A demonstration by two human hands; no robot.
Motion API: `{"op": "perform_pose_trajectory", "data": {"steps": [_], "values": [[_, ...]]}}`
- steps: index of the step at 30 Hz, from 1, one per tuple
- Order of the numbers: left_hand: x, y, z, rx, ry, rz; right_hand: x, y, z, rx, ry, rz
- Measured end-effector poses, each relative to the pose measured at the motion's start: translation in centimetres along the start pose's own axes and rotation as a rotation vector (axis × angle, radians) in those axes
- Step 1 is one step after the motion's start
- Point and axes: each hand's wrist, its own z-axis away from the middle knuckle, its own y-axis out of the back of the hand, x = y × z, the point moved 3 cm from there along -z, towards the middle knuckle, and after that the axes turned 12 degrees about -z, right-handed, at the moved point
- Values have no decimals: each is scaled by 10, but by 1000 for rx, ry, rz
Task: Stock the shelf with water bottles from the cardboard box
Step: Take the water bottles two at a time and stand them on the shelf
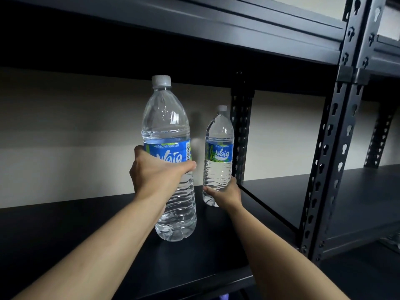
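left hand [155,176] grips near bottle [166,118] (Waig, "Air Minuman") | right hand [227,194] grips far bottle [218,152]

The left forearm [97,241] and the right forearm [270,245] extended forward and upward from the lower corners. The left hand [158,172] gripped the near clear plastic water bottle [166,118] at mid-body, thumb wrapped across its front. The right hand [227,193] gripped the far clear plastic water bottle [218,131] near its base.

Base of far bottle [218,148] partly behind right hand [227,193]; purple object [289,297] cut off.
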Motion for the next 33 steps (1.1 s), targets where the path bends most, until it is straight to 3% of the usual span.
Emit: {"op": "perform_pose_trajectory", "data": {"steps": [9,12,18,20,33], "values": [[-10,-6,-3,-4,-20,-21,5,-6,0,-60,-28,-16],[-9,-10,-2,-5,-19,-30,44,-7,-19,-153,-96,55],[-6,-20,-3,15,-52,-45,6,31,39,-430,-54,675],[-4,-28,-5,25,-59,-60,5,47,52,-479,-58,773],[-11,-94,-52,56,-50,-111,-5,54,62,-483,48,845]]}}
